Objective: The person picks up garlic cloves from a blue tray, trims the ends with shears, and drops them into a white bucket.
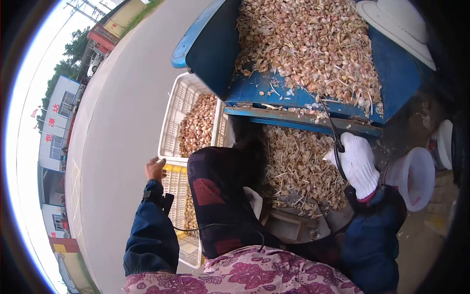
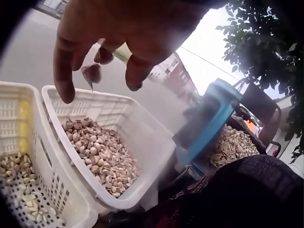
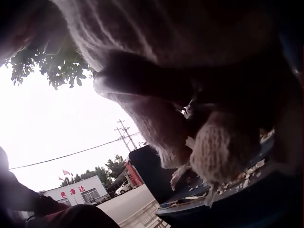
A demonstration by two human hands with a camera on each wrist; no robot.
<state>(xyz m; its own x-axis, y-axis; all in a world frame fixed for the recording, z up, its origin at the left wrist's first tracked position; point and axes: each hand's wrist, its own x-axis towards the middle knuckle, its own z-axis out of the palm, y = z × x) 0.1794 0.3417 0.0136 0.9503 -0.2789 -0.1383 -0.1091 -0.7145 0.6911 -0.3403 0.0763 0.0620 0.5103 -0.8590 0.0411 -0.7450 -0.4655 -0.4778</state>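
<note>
My bare left hand (image 1: 155, 169) is above the near corner of a white crate (image 1: 165, 131) in the head view. In the left wrist view its fingers are spread, with two garlic cloves (image 2: 91, 73) just below and between them, over the crate's pile of cloves (image 2: 104, 154). My right hand (image 1: 358, 164), in a white knit glove, grips a dark thin-tipped tool (image 1: 336, 132) with a curved handle. The tool's tip reaches the front lip of a blue trough (image 1: 254, 90). Pale husk scraps (image 3: 179, 175) show by the gloved fingertips in the right wrist view.
Garlic (image 1: 313, 44) heaps in the trough, with husks and stems (image 1: 303, 166) piled below it. A second crate with a yellow band (image 1: 175, 179) adjoins the first. A clear plastic bucket (image 1: 411, 179) stands at right; a white hat (image 1: 399, 22) lies on the trough's side.
</note>
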